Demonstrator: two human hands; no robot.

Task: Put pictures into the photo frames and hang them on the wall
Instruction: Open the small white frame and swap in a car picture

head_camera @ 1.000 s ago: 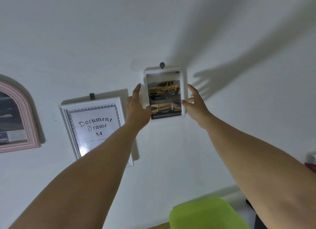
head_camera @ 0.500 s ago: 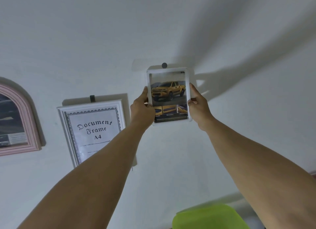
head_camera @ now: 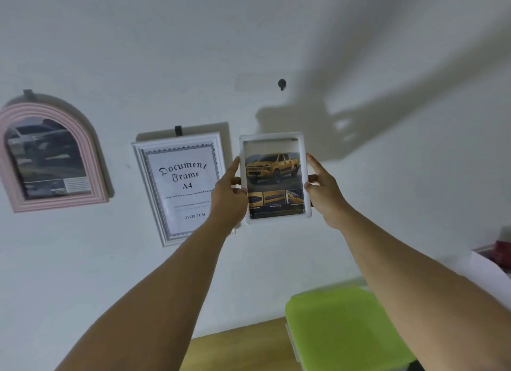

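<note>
A small white photo frame (head_camera: 275,140) with a yellow pickup truck picture is held upright in front of the white wall. My left hand (head_camera: 228,195) grips its left edge and my right hand (head_camera: 323,193) grips its right edge. The frame is away from the wall, well below a dark wall hook (head_camera: 281,84). To its left hangs a white A4 document frame (head_camera: 178,188) on its own hook. Further left hangs a pink arched frame (head_camera: 52,154) with a dark picture in it.
A lime-green plastic lid or box (head_camera: 343,329) lies at the lower right on a wooden surface (head_camera: 237,351). A red object (head_camera: 502,250) sits at the right edge. Shadows of my arms fall on the wall at the upper right.
The truck frame was up against the hook; both hands have closed on its sides and brought it down and off the hook. The view has shifted, so more wall to the left shows.
</note>
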